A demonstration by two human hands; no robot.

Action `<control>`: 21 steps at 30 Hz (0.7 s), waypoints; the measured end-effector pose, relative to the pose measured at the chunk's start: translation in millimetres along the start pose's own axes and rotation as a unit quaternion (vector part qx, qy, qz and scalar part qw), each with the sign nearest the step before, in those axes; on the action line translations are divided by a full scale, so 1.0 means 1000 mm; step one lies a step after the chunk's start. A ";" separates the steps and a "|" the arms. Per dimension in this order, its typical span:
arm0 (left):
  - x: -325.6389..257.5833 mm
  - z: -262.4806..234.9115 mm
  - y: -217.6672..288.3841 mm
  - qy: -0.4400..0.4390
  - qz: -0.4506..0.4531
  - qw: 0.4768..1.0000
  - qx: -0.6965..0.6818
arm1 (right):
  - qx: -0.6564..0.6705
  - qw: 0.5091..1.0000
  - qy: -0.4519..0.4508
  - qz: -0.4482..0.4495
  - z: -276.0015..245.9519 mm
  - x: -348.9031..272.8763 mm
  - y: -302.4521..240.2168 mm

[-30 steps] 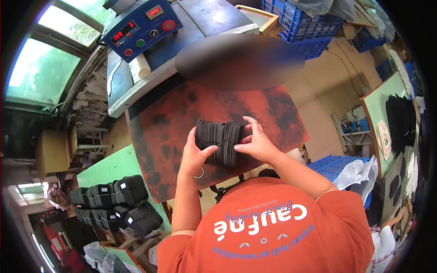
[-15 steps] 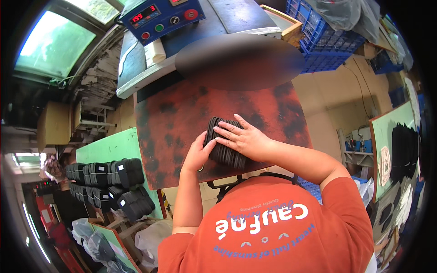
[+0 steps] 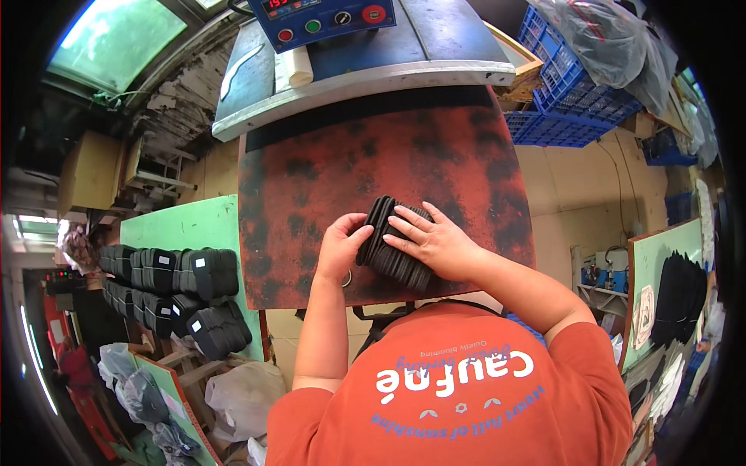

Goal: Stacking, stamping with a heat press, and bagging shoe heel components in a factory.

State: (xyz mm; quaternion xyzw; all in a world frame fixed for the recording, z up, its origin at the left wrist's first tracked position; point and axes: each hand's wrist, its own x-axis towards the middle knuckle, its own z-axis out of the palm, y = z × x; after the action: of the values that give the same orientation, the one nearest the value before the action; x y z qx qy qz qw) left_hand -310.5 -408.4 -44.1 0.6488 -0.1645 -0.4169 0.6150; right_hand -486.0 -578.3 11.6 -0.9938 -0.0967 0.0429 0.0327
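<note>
At the bottom of the frame the person's orange shirt (image 3: 458, 388) fills the foreground, with both bare forearms rising from it toward the centre. Just above, in the middle of the frame, the left hand (image 3: 342, 248) presses its curled fingers against the left end of a stack of thin black flat pieces (image 3: 392, 245), while the right hand (image 3: 435, 242) lies over the stack's top and right side with fingers spread and flattened on it; together the two hands clasp the stack between them. The stack rests tilted on the rust-red, dark-blotched work plate (image 3: 435, 155), near the plate's lower edge. To the lower left of the frame, beside the plate, a green board (image 3: 179, 229) carries rows of bundled black pieces (image 3: 175, 287) standing on edge, packed close together. Further up, the plate runs under the grey metal bed of a press machine (image 3: 435, 35), whose blue control panel (image 3: 326, 15) with a red, a green and other round buttons sits at the top centre. At the upper right stand blue plastic crates (image 3: 567, 93), one holding a clear plastic bag (image 3: 614, 39). A window (image 3: 116, 39) shows green at the upper left.
</note>
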 end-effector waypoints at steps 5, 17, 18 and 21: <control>0.000 0.004 0.001 0.040 0.204 0.966 0.156 | 0.012 1.000 0.008 0.006 0.003 -0.001 0.000; -0.002 0.012 0.015 0.034 0.224 0.946 0.230 | 0.048 0.998 0.022 0.024 0.002 -0.005 -0.001; -0.002 0.012 0.015 0.007 0.244 0.939 0.242 | 0.051 0.998 0.023 0.026 0.002 -0.005 -0.001; -0.004 0.014 0.017 -0.038 0.241 0.928 0.282 | 0.063 0.997 0.034 0.025 0.002 -0.006 -0.001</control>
State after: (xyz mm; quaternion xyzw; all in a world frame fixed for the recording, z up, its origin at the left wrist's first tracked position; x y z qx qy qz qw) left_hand -318.0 -417.7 -25.5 0.7197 -0.4500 -0.2174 0.4819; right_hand -492.1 -578.2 10.2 -0.9928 -0.0673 0.0156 0.0977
